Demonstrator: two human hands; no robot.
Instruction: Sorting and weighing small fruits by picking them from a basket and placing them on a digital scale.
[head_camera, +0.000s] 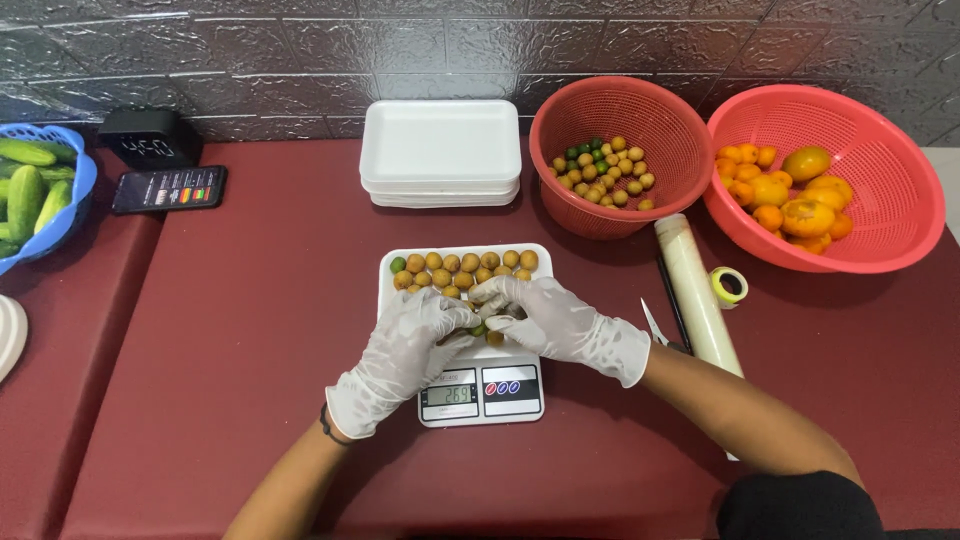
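A white foam tray (389, 292) rests on a small digital scale (481, 391) at the table's middle. Several small round yellow-brown fruits (462, 269) fill the tray's far half, with one green one (398, 264) at the far left corner. My left hand (408, 352) and my right hand (560, 322), both in white gloves, meet over the tray's near half. Their fingertips touch small fruits there, a green one between them. Whether either hand grips a fruit is hidden by the fingers.
A stack of white foam trays (441, 152) stands behind. A red basket (620, 155) holds small fruits; a larger red basket (826, 176) holds orange fruits. Cling film roll (696, 295), tape roll (729, 286), knife (654, 325) lie right. Blue basket with cucumbers (40, 190), phone (168, 188), clock (150, 136) left.
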